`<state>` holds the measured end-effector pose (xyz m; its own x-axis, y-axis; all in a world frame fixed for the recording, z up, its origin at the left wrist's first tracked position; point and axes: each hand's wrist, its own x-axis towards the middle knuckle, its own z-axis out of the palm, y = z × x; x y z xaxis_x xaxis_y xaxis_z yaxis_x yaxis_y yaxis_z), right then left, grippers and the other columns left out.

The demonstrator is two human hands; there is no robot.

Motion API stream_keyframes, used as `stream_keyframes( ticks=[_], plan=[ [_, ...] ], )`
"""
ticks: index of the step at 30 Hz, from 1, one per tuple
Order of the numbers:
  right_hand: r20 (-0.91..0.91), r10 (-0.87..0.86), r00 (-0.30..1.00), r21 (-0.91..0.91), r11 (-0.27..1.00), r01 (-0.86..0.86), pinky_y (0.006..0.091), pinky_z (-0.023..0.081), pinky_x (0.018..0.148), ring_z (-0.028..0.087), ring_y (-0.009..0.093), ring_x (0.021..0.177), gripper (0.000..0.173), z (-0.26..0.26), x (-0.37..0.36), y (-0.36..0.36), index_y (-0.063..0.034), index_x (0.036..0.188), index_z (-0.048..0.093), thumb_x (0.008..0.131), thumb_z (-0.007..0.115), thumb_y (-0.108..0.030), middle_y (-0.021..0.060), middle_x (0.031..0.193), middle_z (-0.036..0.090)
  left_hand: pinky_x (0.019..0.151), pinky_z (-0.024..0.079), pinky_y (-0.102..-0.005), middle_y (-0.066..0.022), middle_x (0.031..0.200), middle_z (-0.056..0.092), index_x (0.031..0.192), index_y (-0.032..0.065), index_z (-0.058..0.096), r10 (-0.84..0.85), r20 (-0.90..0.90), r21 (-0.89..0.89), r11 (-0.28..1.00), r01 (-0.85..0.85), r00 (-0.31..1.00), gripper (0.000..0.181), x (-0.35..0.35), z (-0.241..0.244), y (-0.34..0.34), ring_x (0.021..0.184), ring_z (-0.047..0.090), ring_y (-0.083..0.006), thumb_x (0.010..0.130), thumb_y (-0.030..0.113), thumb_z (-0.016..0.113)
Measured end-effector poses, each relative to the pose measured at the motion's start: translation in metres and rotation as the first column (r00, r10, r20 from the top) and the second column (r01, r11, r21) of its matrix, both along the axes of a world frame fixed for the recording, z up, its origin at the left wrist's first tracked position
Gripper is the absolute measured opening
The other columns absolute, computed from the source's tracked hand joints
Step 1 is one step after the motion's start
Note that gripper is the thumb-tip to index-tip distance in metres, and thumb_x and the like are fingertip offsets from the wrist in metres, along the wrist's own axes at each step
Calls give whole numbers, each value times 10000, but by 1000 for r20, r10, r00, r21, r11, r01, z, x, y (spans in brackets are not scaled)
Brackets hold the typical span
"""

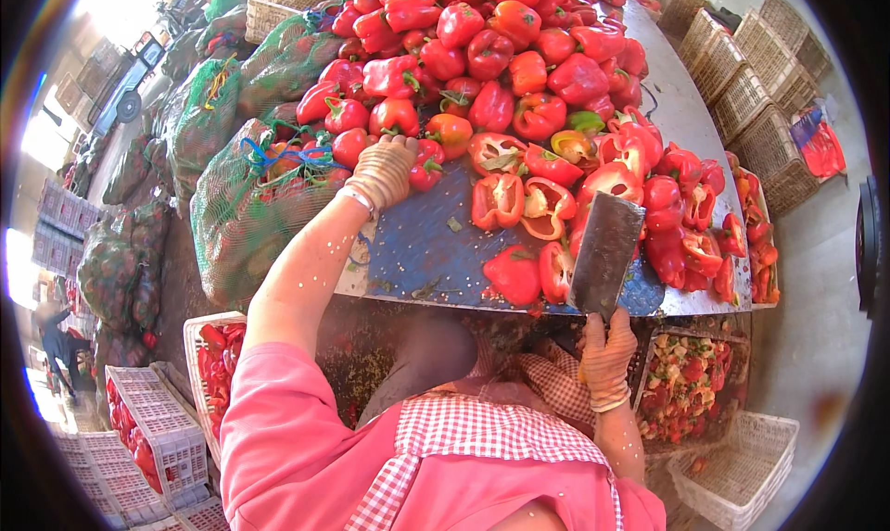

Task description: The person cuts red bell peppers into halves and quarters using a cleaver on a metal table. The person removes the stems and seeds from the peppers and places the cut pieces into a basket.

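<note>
My left hand (384, 172), in a striped, stained work glove, reaches to the near left edge of a heap of whole red bell peppers (490, 105). Its fingertips touch or nearly touch a red pepper (394, 117); whether they grip it is hidden. In my gloved right hand (610, 358) is the handle of a cleaver (607, 249), its broad dark blade pointing away from me over the table edge. Halved red peppers (498, 202) lie cut side up between the heap and the blade. Closer to me, a pepper piece (513, 275) lies on the blue board (424, 239).
Green mesh sacks of peppers (250, 218) crowd the table's left side. Below right stands a crate of cores and scraps (685, 385), beside a white plastic basket (737, 461). Crates with red peppers (198, 364) stand at lower left. Stacked baskets (768, 142) line the right. A person (59, 347) is far left.
</note>
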<state>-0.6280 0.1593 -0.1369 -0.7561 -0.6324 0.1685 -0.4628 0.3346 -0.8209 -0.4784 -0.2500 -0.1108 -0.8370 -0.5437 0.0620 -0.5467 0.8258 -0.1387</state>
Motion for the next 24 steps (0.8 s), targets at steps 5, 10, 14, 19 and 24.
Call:
stream_keyframes(
  ticks=[5,10,14,19,24],
  plan=[
    [-7,0,1000,-40,999,0,421,492,587,641,389,655,170,18,11,2,9,1067,574,928,596,-86,201,749,636,875,528,-455,-190,1062,674,1106,25,604,167,-263,205,972,-114,950,470,9,7,20,1014,659,-346,746,290,750],
    [-216,11,976,-62,998,-25,429,489,590,624,437,681,112,48,19,13,8,987,578,917,596,-78,228,774,634,826,543,-445,-194,974,704,1130,35,627,138,-630,312,946,86,764,674,-5,34,65,926,689,-365,651,452,852],
    [-454,-97,886,-174,985,19,418,479,573,609,398,622,86,113,1,19,1,953,571,924,584,-79,216,723,612,826,548,-430,-194,982,704,1149,42,626,75,-797,257,940,224,600,707,-49,79,97,935,691,-356,622,439,882],
    [-541,-413,732,-503,857,112,315,429,542,517,165,537,100,235,7,8,-64,869,528,961,520,-104,40,635,538,905,520,-423,-217,1093,678,1243,19,571,27,-913,207,889,408,406,732,-101,157,144,1036,656,-370,651,315,883],
    [-419,137,898,468,880,84,496,526,665,671,409,775,184,117,-55,-54,-37,976,581,931,513,-202,249,883,663,1151,346,-429,-279,1542,274,1518,-33,149,-90,-700,286,873,394,708,1081,-108,135,201,1426,306,-427,686,123,820]
  ],
)
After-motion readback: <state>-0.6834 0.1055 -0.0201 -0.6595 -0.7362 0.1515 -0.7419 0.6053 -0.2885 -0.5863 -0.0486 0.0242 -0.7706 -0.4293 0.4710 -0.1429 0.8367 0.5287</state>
